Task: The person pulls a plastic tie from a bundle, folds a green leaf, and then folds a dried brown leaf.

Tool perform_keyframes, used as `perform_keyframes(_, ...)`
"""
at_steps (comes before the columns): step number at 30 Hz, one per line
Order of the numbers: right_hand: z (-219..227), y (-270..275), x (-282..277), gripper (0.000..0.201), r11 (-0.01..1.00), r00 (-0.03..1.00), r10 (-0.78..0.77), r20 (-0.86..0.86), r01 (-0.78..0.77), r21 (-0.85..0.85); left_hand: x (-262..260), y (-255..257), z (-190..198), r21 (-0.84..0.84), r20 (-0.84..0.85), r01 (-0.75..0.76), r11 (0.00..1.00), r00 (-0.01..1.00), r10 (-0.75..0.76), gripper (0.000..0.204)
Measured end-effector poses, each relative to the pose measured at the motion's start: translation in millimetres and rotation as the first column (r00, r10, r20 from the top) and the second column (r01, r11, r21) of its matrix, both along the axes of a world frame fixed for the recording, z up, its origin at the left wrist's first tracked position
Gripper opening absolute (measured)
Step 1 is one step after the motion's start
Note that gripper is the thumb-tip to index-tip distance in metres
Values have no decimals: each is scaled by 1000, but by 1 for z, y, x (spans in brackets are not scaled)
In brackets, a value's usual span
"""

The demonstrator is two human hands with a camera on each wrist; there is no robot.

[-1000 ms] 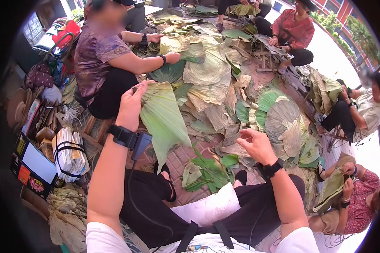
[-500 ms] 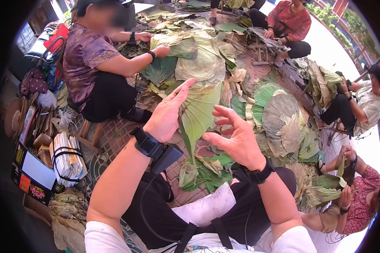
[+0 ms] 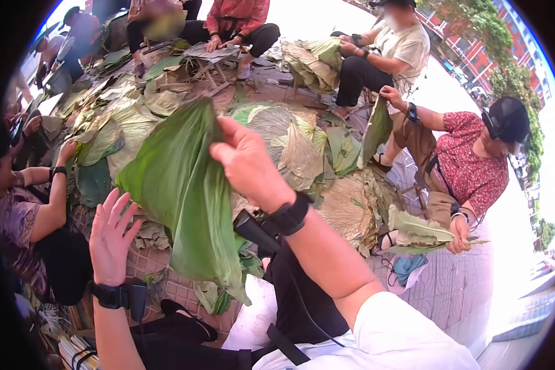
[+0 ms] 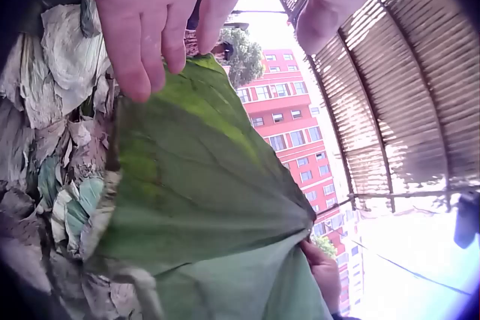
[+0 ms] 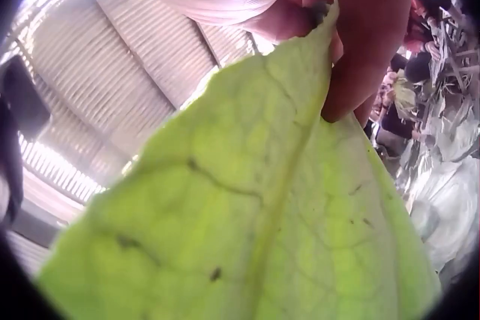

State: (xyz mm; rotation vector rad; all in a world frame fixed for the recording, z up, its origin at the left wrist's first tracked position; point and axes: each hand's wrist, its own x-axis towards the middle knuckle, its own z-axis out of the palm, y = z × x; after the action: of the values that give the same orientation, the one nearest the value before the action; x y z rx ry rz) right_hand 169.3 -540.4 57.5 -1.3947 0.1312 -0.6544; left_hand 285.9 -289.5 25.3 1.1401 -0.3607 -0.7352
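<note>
A large green lotus leaf [image 3: 188, 185] hangs in folds in front of my body in the head view. My right hand [image 3: 253, 163] pinches it by a pointed upper corner between thumb and fingers; the right wrist view shows that hand [image 5: 367, 42] gripping the tip of the leaf [image 5: 240, 207], veins facing the camera. Beside the leaf's lower left side my left hand [image 3: 112, 240] is raised with fingers spread. From the left wrist the straight fingers of the left hand [image 4: 172, 5] overlap the leaf's upper edge [image 4: 202, 192], with its thumb apart.
A wide heap of dried and green leaves [image 3: 135, 123] covers the paving ahead. A person in a red patterned shirt [image 3: 472, 160] sits at right holding leaves; others sit around the heap. A white cloth [image 3: 251, 314] lies at my lap, with cut green leaves [image 3: 209, 295] nearby.
The leaf has passed from my left hand to my right. My left hand has let go and spread its fingers. The head view has turned to the right.
</note>
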Motion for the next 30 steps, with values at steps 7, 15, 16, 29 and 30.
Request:
perform_keyframes(7, 11, -121, -199, 34, 886, 934, -356, 9, 335, 322, 16, 36, -1, 18, 15, -71, 997, 997, 71, 56)
perform_keyframes(15, -115, -124, -368, 45, 671, 748, -598, -288, 664, 330, 26, 50, -7, 93, 32, -199, 976, 980, 197, 52)
perform_keyframes(16, -128, -119, -370, 45, 641, 733, -588, -342, 680, 355, 28, 51, -10, 101, 19, -215, 971, 977, 214, 52)
perform_keyframes(29, -158, -129, -290, 57, 815, 806, -384, -451, 525, 246, 19, 30, -7, 55, -16, -408, 911, 912, 409, 37)
perform_keyframes(30, -146, -119, -276, 64, 813, 892, -342, -294, 438, 383, 16, 29, -3, 68, -17, -379, 923, 924, 381, 38)
